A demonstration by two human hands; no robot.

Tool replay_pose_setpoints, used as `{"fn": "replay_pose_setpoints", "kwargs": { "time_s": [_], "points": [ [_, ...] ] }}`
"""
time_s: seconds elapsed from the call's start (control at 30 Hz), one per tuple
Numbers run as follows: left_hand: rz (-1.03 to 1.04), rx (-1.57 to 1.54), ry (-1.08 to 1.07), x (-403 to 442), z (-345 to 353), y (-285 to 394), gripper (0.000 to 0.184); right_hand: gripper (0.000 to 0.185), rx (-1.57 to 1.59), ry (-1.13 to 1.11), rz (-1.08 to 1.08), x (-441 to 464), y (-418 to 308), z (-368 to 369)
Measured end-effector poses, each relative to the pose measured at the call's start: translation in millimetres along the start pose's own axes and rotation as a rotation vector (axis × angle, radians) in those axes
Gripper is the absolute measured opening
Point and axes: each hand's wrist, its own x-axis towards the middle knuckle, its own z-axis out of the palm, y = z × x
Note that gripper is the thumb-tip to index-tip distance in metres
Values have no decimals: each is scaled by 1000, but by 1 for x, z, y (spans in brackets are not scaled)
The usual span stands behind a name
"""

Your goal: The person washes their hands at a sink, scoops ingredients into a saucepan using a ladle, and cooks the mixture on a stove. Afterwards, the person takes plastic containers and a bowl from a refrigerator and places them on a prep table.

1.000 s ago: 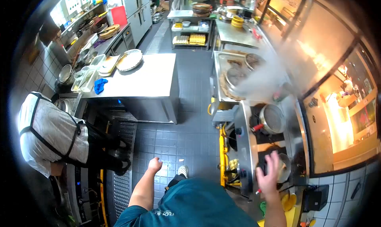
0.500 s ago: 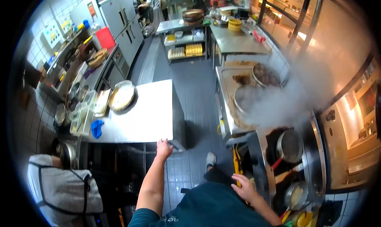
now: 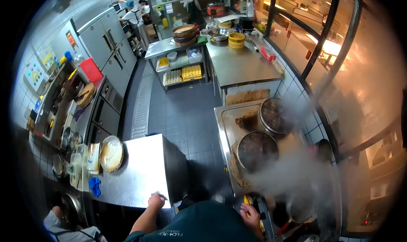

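My left hand (image 3: pixel 156 200) is at the near right corner of the steel worktable (image 3: pixel 140 165), its fingers loosely bent with nothing in them. Whether it rests on the top or hovers just over it, I cannot tell. Low at my right side, my right hand (image 3: pixel 251 216) hangs with slightly curled fingers and holds nothing visible. It is near the front of the stove, beside something yellow (image 3: pixel 246 200). Past it on the range stand two big pots with dark contents, a nearer pot (image 3: pixel 257 151) and a farther pot (image 3: pixel 273 115). Steam drifts over the stove.
A woven tray (image 3: pixel 112 154), clear plastic tubs (image 3: pixel 78 168) and a blue cloth (image 3: pixel 94 186) lie on the worktable. A wok (image 3: pixel 302 208) sits in the steam. Ahead are a steel counter (image 3: pixel 246 66) and a shelf table (image 3: pixel 154 49). A co-worker's sleeve (image 3: pixel 70 231) shows lower left; others work far back.
I have moved forward along the aisle, so the worktable and stove sit nearer. My left hand has gone from the table's near edge to its corner. The pots show more clearly through the steam.
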Motion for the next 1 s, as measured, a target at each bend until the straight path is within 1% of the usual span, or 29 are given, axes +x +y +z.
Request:
{"fn": "replay_pose_setpoints", "kwargs": {
  "time_s": [0.03, 0.1, 0.13, 0.2, 0.27, 0.33, 0.43, 0.47, 0.5, 0.53, 0.57, 0.6, 0.63, 0.7, 0.73, 0.83, 0.87, 0.9, 0.97, 1.0],
  "points": [
    [25, 52, -100, -11, -43, 24, 45, 35, -8, 30, 9, 12, 3, 5],
    [-219, 142, -92, 31, -61, 28, 45, 34, -24, 99, 36, 38, 1, 19],
    [-226, 131, -146, 45, -92, 43, 47, 33, -24, 144, 8, 52, -9, 27],
    [-89, 119, 11, 116, -100, 18, 48, 31, -31, 209, 19, 82, -14, 47],
    [4, 87, 111, 191, -125, 12, 47, 29, -61, 265, 0, 124, -25, 67],
    [44, 50, 151, 268, -158, 13, 46, 29, -61, 304, 16, 173, -37, 94],
    [79, -15, 194, 355, -213, 8, 44, 28, -102, 309, 4, 251, -63, 134],
    [51, -1, 159, 373, -224, 7, 43, 27, -125, 297, -10, 276, -73, 145],
    [-16, -59, 72, 364, -261, 28, 47, 27, -156, 286, -47, 304, -92, 156],
    [-15, -8, 62, 360, -286, 37, 50, 27, -187, 270, -87, 333, -115, 166],
    [-20, -12, 33, 367, -293, 35, 53, 26, -218, 247, -128, 360, -132, 176],
    [-26, -15, 5, 373, -301, 32, 56, 26, -202, 222, -124, 385, -137, 186],
    [-31, -19, -23, 379, -308, 30, 59, 26, -253, 165, -122, 410, -155, 193],
    [-74, -86, -183, 402, -299, 18, 59, 28, -353, 34, -125, 460, -189, 206],
    [-34, -55, -252, 406, -300, 19, 57, 28, -339, -10, -104, 484, -197, 217],
    [-83, -45, -250, 400, -310, 28, 54, 28, -437, -195, -206, 557, -221, 243],
    [-133, -65, -237, 406, -300, 26, 52, 29, -481, -258, -257, 582, -221, 251],
    [-162, -55, -240, 405, -304, 27, 51, 28, -484, -285, -271, 606, -229, 262],
    [-219, -34, -237, 409, -318, 33, 50, 27, -532, -345, -439, 657, -246, 286],
    [-268, -72, -280, 415, -318, 33, 49, 27, -528, -377, -464, 682, -249, 299]
  ]
}}
